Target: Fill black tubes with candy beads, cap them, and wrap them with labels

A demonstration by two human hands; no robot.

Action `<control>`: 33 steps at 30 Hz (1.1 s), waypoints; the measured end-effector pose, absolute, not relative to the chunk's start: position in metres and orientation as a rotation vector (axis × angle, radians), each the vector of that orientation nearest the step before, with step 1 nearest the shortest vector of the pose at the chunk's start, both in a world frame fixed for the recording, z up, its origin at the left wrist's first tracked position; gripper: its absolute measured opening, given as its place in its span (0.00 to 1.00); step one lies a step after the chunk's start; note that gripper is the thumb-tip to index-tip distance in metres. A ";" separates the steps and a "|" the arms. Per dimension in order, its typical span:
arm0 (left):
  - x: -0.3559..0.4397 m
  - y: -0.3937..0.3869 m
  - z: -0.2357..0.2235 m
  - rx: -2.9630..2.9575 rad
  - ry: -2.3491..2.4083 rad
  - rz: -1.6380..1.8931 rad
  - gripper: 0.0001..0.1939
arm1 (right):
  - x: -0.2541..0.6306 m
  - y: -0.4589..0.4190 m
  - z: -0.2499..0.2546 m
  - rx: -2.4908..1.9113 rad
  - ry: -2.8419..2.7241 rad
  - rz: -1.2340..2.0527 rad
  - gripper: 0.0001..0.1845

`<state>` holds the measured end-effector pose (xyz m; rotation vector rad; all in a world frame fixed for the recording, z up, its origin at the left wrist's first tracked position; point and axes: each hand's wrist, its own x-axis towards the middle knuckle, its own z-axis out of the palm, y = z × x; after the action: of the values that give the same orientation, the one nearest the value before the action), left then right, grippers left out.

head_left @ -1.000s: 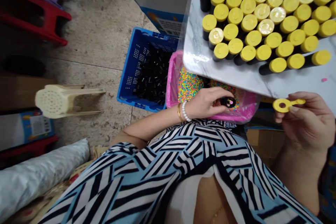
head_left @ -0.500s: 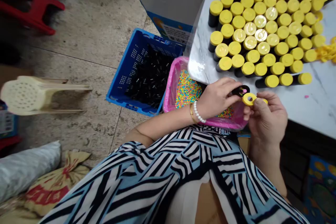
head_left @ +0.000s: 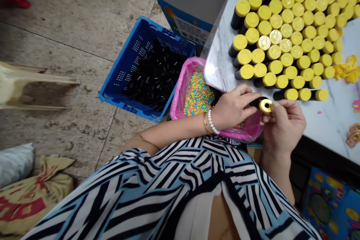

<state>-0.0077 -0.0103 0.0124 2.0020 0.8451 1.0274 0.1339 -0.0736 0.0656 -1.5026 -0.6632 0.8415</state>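
My left hand (head_left: 235,105), with a pearl bracelet at the wrist, grips a black tube (head_left: 255,102) above the pink basin (head_left: 177,90). Between the thumb and fingers of my right hand (head_left: 285,122) is a yellow ring-shaped cap (head_left: 262,106). The cap sits against the tube's open end; whether it is seated I cannot tell. Small multicoloured balls (head_left: 198,95) fill the plastic-lined basin below. Close beyond my hands, several black tubes with yellow caps (head_left: 290,94) stand or lean on the marbled table (head_left: 218,71).
A blue crate (head_left: 112,90) of black tubes stands on the floor left of the basin. Behind it rises a large carton (head_left: 191,3). Yellow strips (head_left: 347,69) and small pink pieces (head_left: 356,105) lie on the table at right. A cream stool (head_left: 36,82) and a tied sack (head_left: 36,195) are at left.
My right hand has brought the yellow cap onto the tube's mouth, covering the pink piece seen there earlier. The camera view has shifted slightly right.
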 end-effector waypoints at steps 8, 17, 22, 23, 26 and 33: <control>-0.006 -0.007 0.010 2.073 0.849 0.972 0.19 | 0.133 -0.068 0.064 -1.600 -0.759 0.585 0.15; -0.006 -0.009 0.010 2.075 0.872 0.978 0.20 | 0.133 -0.067 0.064 -1.662 -0.791 0.617 0.17; -0.008 -0.007 0.015 1.999 0.857 0.938 0.19 | 0.133 -0.068 0.066 -1.679 -0.819 0.630 0.17; -0.008 -0.007 0.019 1.948 0.845 0.918 0.19 | 0.134 -0.068 0.066 -1.681 -0.830 0.626 0.17; -0.008 -0.008 0.032 1.668 0.790 0.813 0.23 | 0.135 -0.069 0.066 -1.701 -0.882 0.592 0.17; 0.004 -0.009 0.042 1.106 0.668 0.638 0.21 | 0.137 -0.073 0.054 -1.706 -0.937 0.548 0.16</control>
<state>0.0041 -0.0089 0.0416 1.1057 0.6679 0.6378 0.1367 -0.0733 0.0535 -1.7065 -0.9367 0.5476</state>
